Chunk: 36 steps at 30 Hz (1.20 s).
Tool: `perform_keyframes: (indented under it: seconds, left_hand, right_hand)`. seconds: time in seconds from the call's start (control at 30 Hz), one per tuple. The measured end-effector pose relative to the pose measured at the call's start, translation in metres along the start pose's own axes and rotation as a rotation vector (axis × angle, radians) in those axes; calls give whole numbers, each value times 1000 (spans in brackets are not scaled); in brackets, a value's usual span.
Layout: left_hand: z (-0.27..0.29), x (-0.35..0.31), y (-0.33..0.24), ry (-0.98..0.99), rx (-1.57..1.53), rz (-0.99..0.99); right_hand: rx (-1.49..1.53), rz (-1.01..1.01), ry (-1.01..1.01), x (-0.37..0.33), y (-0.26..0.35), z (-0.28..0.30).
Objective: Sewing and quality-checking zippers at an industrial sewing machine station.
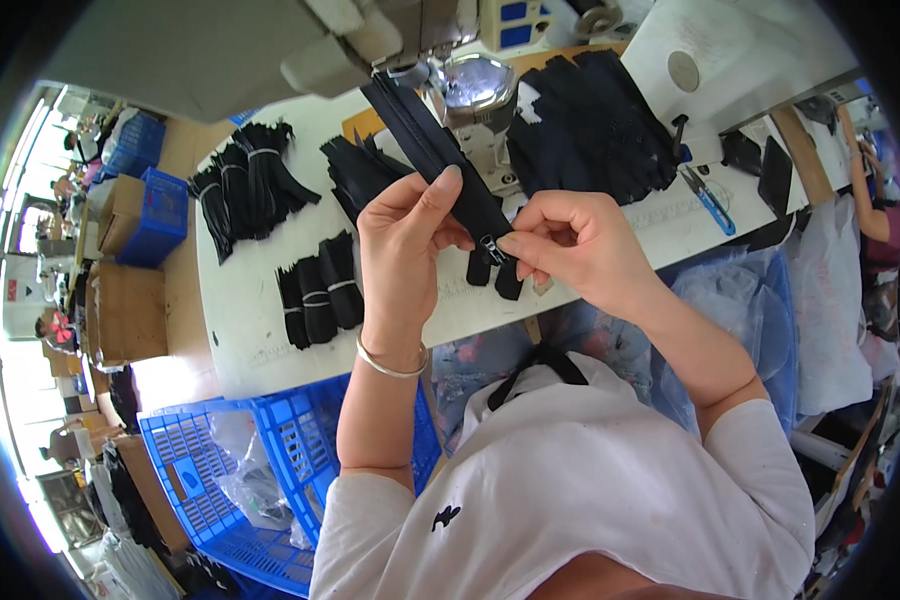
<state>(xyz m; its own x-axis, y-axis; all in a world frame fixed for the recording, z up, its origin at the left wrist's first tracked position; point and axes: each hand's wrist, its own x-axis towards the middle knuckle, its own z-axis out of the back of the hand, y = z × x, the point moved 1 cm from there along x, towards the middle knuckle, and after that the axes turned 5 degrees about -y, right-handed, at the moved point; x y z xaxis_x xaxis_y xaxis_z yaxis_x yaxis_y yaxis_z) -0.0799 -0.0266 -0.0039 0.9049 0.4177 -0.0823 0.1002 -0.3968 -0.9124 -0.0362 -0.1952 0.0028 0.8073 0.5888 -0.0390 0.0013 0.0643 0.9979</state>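
A black zipper (425, 130) slants down from beneath the sewing machine head (345, 50) toward me. My left hand (410, 225) pinches it partway along, thumb on top. At its near end, my right hand (575, 245) grips the tape beside a shiny metal slider (492, 248). The slider lies just left of my right fingertips. Short dark ends hang below the slider, over the white tabletop (450, 315). Behind my left hand lies a loose pile of black zippers (355, 175). Fingers of both hands partly cover the zipper.
Tied black zipper bundles (260, 180) and smaller rolled bundles (320, 285) lie on the left. A wide black stack (595, 125) sits at the right, near blue-handled snips (710, 200). A blue crate (300, 450) with plastic bags stands below the table's left edge. People work farther off.
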Motion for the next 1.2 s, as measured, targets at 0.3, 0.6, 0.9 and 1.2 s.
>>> perform_keyframes:
  seconds: [0.3,0.6,0.9,1.2]
  left_hand:
    - [-3,22,-8,98,41,68]
    - [-8,33,-16,84,45,78]
    - [-5,38,-14,82,47,61]
    - [-6,39,-10,51,83,25]
  right_hand:
    - [26,-2,-44,8,0,-2]
    - [178,49,-55,15,0,-6]
    - [171,69,-81,22,-1,-7]
    - [152,57,-98,22,0,-7]
